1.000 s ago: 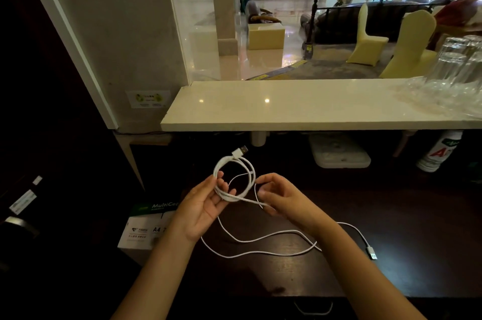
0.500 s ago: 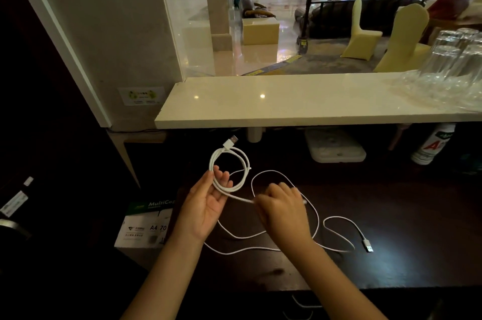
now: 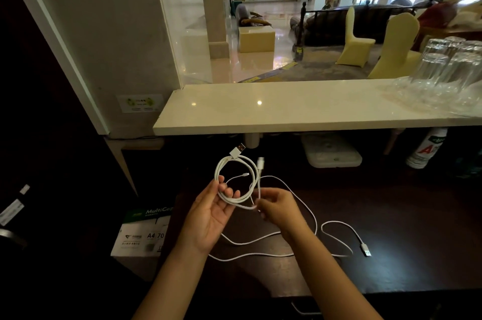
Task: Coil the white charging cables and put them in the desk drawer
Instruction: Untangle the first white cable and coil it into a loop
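Observation:
A white charging cable (image 3: 236, 163) is wound into a small coil above the dark desk (image 3: 391, 228). My left hand (image 3: 208, 218) holds the coil from below, palm up, fingers hooked through its loops. My right hand (image 3: 276, 208) pinches the cable's free end beside the coil, and its small plug (image 3: 260, 162) sticks upward. A USB plug (image 3: 238, 149) juts from the coil's top. A second white cable (image 3: 336, 223) lies loose on the desk under my hands, its USB plug (image 3: 366, 249) at the right. The drawer is not visible.
A white marble counter (image 3: 300, 108) runs across above the desk, with several upturned glasses (image 3: 448, 69) at its right end. Under it sit a white box (image 3: 331, 152) and a white bottle (image 3: 426, 148). A carton of A4 paper (image 3: 142, 233) stands left of the desk.
My right hand has carried the free end round the coil and lifted it, so the small plug now points up. The coil has gained another loop.

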A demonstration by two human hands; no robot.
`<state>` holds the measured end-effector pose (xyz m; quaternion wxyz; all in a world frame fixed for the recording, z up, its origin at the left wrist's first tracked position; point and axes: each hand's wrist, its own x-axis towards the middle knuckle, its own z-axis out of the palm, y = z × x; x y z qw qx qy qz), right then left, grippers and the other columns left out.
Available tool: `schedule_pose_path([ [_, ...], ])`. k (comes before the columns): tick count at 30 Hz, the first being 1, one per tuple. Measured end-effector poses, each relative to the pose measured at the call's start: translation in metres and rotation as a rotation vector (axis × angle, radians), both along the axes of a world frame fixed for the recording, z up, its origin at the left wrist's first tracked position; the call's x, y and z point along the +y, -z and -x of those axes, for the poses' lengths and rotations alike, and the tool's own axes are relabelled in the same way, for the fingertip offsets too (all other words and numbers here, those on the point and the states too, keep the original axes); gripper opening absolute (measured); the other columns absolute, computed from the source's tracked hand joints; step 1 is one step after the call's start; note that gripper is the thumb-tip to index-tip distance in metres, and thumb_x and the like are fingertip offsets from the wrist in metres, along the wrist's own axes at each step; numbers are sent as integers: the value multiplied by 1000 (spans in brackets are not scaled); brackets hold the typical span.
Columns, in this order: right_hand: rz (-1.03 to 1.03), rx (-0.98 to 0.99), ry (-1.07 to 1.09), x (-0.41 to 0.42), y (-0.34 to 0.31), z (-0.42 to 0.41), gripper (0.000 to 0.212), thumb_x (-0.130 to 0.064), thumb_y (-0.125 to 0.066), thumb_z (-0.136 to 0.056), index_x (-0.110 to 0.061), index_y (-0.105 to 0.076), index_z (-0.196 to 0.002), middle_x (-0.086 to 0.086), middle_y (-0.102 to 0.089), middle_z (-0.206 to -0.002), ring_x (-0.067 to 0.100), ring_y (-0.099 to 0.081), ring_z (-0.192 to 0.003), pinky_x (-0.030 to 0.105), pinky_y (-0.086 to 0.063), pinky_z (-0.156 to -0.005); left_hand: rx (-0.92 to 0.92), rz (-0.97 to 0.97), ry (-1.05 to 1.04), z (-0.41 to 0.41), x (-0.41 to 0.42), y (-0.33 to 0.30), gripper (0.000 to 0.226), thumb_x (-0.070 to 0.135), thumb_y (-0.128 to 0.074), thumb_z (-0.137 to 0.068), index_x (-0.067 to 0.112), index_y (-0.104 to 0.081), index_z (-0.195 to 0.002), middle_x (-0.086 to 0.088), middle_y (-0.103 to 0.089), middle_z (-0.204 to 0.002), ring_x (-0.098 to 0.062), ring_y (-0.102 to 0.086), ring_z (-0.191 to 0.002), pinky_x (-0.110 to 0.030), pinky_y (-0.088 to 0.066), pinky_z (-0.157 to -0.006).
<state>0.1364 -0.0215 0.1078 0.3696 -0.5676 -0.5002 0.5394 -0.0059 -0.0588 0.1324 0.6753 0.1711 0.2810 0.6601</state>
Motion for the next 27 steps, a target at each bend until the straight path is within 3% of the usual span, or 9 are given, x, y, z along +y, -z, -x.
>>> schedule_pose_path([
  [2,-33,-177,-168,-4,-3,-4,31,2,-50,-87,-11,-65,-110,0,-60,-59,1,-49,-39,13,-39,-42,9,10,6,3,0,0,35,15,-45,-88,15,-72,-66,3,-59,-56,-5,-62,-55,-26,-58,-66],
  [5,-140,-267,-248,-7,-6,-5,34,1,-47,-88,-19,-69,-105,-2,-58,-58,2,-51,-41,15,-42,-47,4,26,20,4,0,0,24,16,-49,-81,13,-70,-71,2,-59,-54,-5,-62,-54,-26,-59,-68],
  [11,-255,105,-188,-15,-9,-2,31,6,-42,-92,-15,-64,-88,8,-63,-73,10,-64,-55,21,-53,-57,-5,101,-2,8,0,2,19,15,-41,-93,11,-59,-85,1,-62,-54,-4,-63,-53,-23,-58,-61],
  [15,-370,111,-131,-22,-17,3,43,4,-43,-87,-24,-46,-120,12,-66,-84,22,-68,-68,33,-58,-68,5,118,-43,6,1,2,20,13,-41,-95,9,-59,-86,2,-63,-55,-4,-64,-54,-22,-58,-63],
  [17,-494,-15,-180,-26,-21,2,51,-6,-50,-90,-35,-34,-129,5,-65,-88,18,-66,-73,27,-56,-69,12,114,-63,6,2,2,20,13,-41,-95,9,-59,-86,2,-64,-54,-4,-64,-54,-23,-57,-65],
  [19,-604,-166,-238,-25,-20,5,47,-17,-53,-92,-39,-36,-130,-5,-59,-87,7,-59,-72,18,-48,-66,37,115,-67,5,2,3,20,13,-42,-95,9,-59,-87,1,-64,-55,-5,-64,-55,-24,-57,-66],
  [21,-647,-261,-238,-20,-16,8,40,-20,-51,-93,-35,-42,-128,-3,-57,-94,4,-54,-76,14,-42,-68,81,113,-56,3,0,4,20,13,-42,-95,9,-60,-88,1,-64,-57,-8,-65,-58,-25,-57,-69],
  [24,-605,-220,-179,-20,-12,11,36,-15,-47,-94,-41,-36,-117,-6,-51,-84,3,-51,-67,16,-39,-61,122,112,-52,-2,-1,5,20,13,-42,-94,9,-61,-88,1,-64,-59,-11,-63,-64,-30,-52,-78],
  [27,-619,-188,-150,-21,-13,10,43,-11,-47,-93,-45,-31,-114,-14,-47,-77,0,-50,-62,15,-38,-56,132,123,-56,-3,-1,3,19,13,-44,-94,9,-62,-88,1,-64,-60,-11,-63,-65,-28,-55,-74],
])
